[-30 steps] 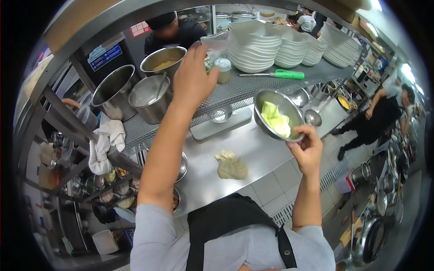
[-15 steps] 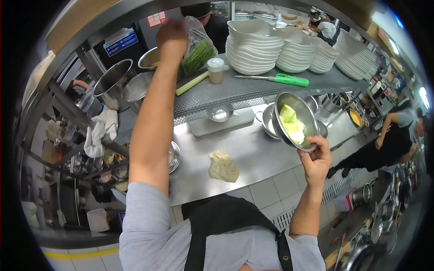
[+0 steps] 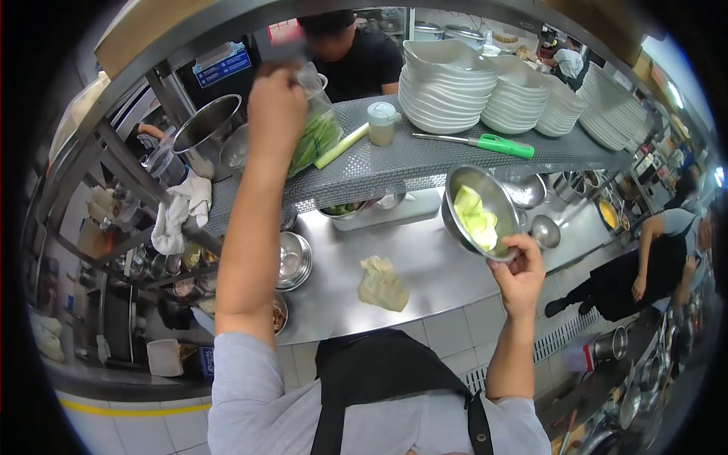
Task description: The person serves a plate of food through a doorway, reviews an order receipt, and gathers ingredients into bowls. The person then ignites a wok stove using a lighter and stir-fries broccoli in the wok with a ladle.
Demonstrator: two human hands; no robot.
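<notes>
My left hand [image 3: 278,102] is raised over the mesh shelf [image 3: 356,173], its fingers closed on the top of a clear plastic bag [image 3: 318,136] with green vegetables inside. A pale green stalk [image 3: 343,146] lies beside the bag, next to a lidded jar [image 3: 381,123]. Below the shelf on the right, my right hand [image 3: 519,274] grips the rim of a tilted steel bowl [image 3: 500,208] holding pale green leaf pieces [image 3: 475,218]. A crumpled beige cloth [image 3: 382,284] rests on the steel counter [image 3: 334,318] between my arms.
Stacked white dishes [image 3: 446,87] and a green-handled lighter [image 3: 504,145] stand and lie on the shelf. Steel pots [image 3: 208,135] and a white towel [image 3: 182,214] are at left. One person [image 3: 364,64] is behind the shelf; another [image 3: 648,258] stands at right.
My left hand has reached over the shelf and taken hold of the bag, which now hangs lower and nearer than half a second ago. The right hand still holds the bowl.
</notes>
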